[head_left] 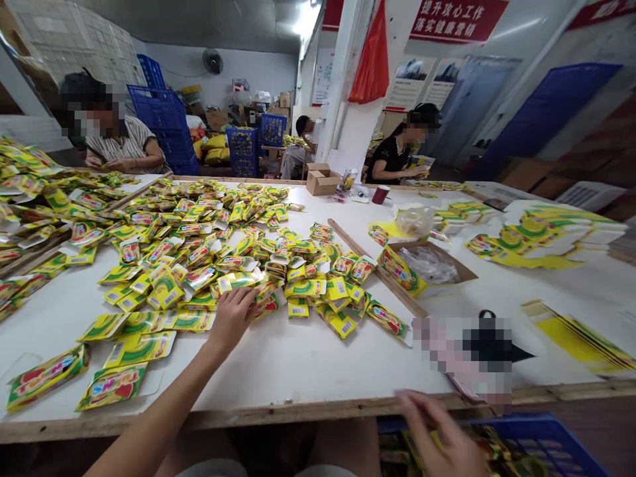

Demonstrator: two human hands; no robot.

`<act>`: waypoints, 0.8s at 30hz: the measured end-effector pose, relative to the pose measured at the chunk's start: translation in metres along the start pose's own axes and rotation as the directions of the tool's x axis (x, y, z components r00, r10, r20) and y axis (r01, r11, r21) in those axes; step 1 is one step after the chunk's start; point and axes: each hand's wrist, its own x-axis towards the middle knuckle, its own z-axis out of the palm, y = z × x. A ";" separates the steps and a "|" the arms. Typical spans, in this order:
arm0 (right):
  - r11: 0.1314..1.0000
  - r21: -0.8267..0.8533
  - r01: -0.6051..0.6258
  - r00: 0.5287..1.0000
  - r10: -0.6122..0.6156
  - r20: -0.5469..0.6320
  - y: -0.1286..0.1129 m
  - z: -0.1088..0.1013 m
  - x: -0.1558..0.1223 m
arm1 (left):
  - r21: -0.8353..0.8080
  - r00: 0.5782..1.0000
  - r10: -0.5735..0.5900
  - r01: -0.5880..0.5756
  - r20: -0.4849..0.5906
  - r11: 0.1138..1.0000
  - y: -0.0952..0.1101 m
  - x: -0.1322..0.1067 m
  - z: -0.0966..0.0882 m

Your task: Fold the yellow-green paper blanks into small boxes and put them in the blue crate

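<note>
Small printed yellow-and-green boxes [166, 291] lie in a loose heap across the white table. At the heap's near edge, my left hand [238, 311] has its fingers curled down and closed on one small yellow box [268, 299]; the fingertips are partly hidden. Low at the right, past the table's front edge, my right hand [442, 430] is somewhat blurred, its fingers apart and nothing seen in them. Beneath it stands a blue crate [556, 437] with many similar boxes inside. Two larger-looking boxes [112, 385] lie near the front left.
A wooden strip [375, 268] divides the tabletop. Right of it are an open carton [460, 268] with plastic bags, stacked yellow packaging [541, 232], flat yellow sleeves [581, 338] and a partly blurred pink item [447, 358]. Several people work at the far tables. A red cup [380, 194] stands behind.
</note>
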 end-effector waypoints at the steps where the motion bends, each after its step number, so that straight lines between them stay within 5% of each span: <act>1: 0.988 0.145 -0.050 0.996 0.039 0.078 -0.019 0.026 -0.003 | 0.000 1.000 0.021 -0.021 -0.012 1.000 0.009 -0.010 -0.003; 5: 0.703 0.661 -0.263 0.948 0.059 0.314 -0.082 0.118 -0.003 | -0.040 0.977 0.211 -0.210 0.028 0.977 0.046 -0.071 -0.013; 9: 0.537 0.785 -0.308 0.945 0.076 0.319 -0.098 0.158 0.005 | -0.146 0.950 0.302 -0.289 0.076 0.946 0.069 -0.111 -0.011; 13: 0.623 0.751 -0.217 0.962 0.005 0.273 -0.089 0.158 0.003 | -0.334 1.000 0.010 -0.008 0.004 0.942 0.076 -0.107 -0.006; 16: 0.715 0.682 -0.155 0.949 -0.084 0.303 -0.082 0.151 -0.006 | -0.610 0.967 -0.226 0.248 0.115 0.753 0.077 -0.094 -0.004; 20: 0.778 0.623 -0.072 0.918 -0.192 0.347 -0.078 0.148 -0.012 | -0.757 0.903 -0.256 0.429 0.345 0.493 0.077 -0.081 -0.007; 24: 0.826 0.564 0.005 0.914 -0.233 0.333 -0.081 0.148 0.001 | -0.758 0.895 -0.255 0.446 0.366 0.475 0.073 -0.071 -0.015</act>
